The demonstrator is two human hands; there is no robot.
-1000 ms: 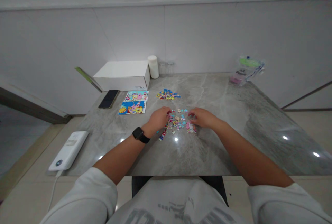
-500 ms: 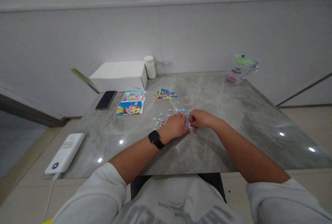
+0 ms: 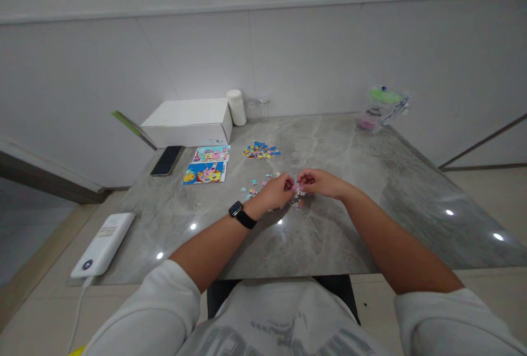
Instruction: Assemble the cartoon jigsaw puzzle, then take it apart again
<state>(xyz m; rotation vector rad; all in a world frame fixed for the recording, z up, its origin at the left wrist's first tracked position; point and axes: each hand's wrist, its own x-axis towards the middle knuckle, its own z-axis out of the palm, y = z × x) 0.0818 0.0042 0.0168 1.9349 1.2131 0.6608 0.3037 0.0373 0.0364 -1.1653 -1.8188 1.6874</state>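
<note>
My left hand [image 3: 278, 190], with a black watch on its wrist, and my right hand [image 3: 316, 182] meet fingertip to fingertip over the table. Both are closed on a small pink puzzle section [image 3: 295, 187] between them; its outline is partly hidden by the fingers. Just beneath lie joined-looking pink and white puzzle pieces [image 3: 298, 202]. Loose light-coloured pieces [image 3: 250, 191] are scattered left of my left hand and behind it. A heap of blue and yellow pieces [image 3: 261, 150] sits farther back. Two cartoon picture cards [image 3: 205, 172] lie to the left.
On the grey marbled table [image 3: 337, 246] are a phone [image 3: 167, 160], a white box [image 3: 187, 122], a white bottle [image 3: 236, 107] and clear glasses [image 3: 263, 109]. A plastic bag [image 3: 381, 110] is at the back right, a corded white device [image 3: 102, 244] at the left edge.
Both hands have risen slightly and come together, with a pink section now between their fingertips. My left hand has turned from lying over the pieces to a pinch.
</note>
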